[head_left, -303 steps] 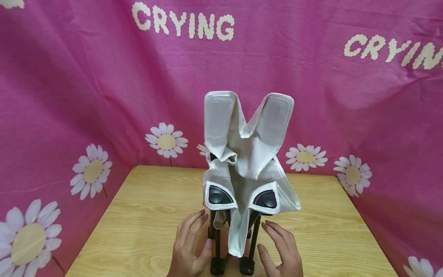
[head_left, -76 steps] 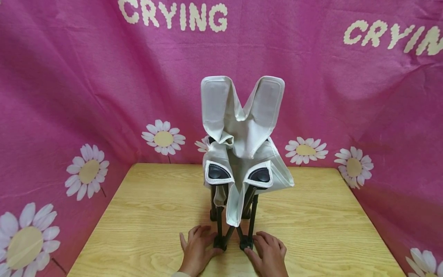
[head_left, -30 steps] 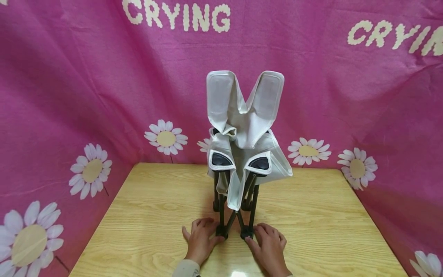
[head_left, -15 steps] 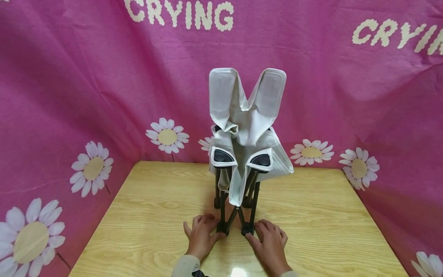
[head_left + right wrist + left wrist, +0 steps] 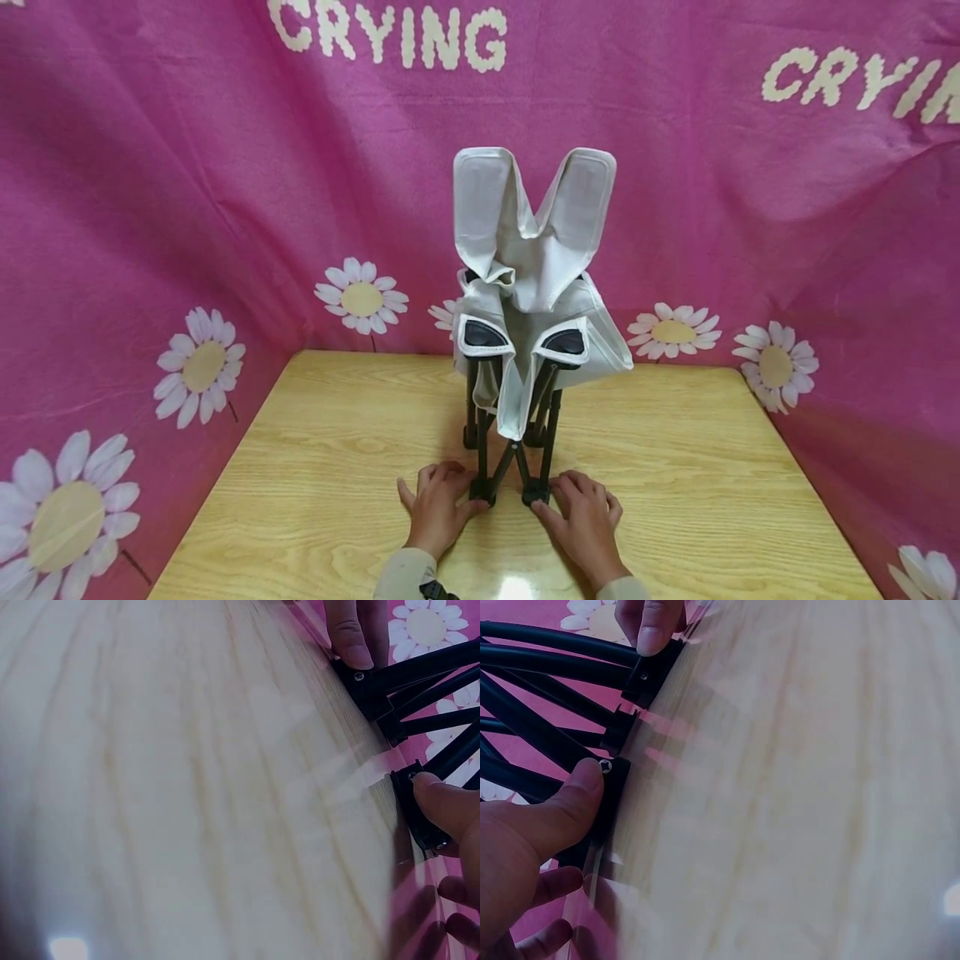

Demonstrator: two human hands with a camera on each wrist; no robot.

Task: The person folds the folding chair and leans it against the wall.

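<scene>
A small folding chair [image 5: 542, 271] with off-white fabric and black tubular legs stands upright in the middle of the head view. Its legs are close together, and the fabric sags in a deep fold. My left hand [image 5: 437, 510] pinches the chair's near left foot [image 5: 613, 796], its thumb on the black plastic by a screw. On the other side, my right hand [image 5: 585, 521] pinches the near right foot [image 5: 411, 799] between thumb and fingers. Both hands are low at the wooden table [image 5: 337, 425]. The rear feet show partly behind the front legs.
A pink cloth [image 5: 675, 208] with white lettering and daisies hangs behind the table and along both sides. Table surface extends to the left and right of the chair.
Ten seconds ago both hands were spread beside the legs; they have since come down onto the near feet. The chair now appears farther away. Over the last half second, almost nothing moves.
</scene>
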